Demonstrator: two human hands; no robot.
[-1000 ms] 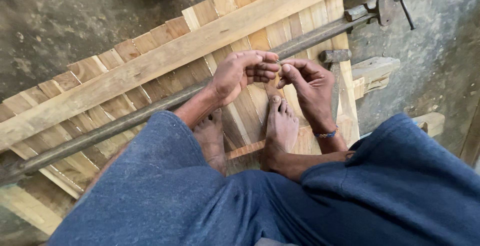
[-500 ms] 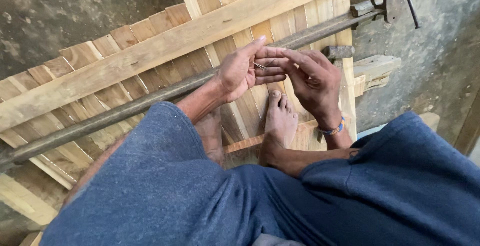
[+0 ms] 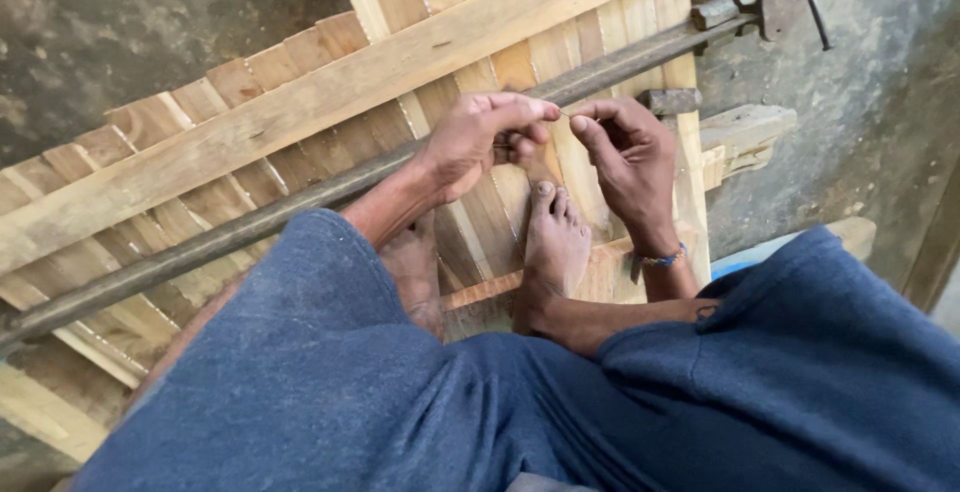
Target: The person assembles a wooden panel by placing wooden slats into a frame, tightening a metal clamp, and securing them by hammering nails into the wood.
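A thin, pale sliver (image 3: 566, 114), barely visible, spans the gap between left hand (image 3: 487, 142) and right hand (image 3: 628, 157), each pinching one end with closed fingertips. It lies level, left to right, just above the planks (image 3: 300, 122) and clamp bar (image 3: 250, 227).

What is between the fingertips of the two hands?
In the head view, a thin strand stretches between the left hand and the right hand.
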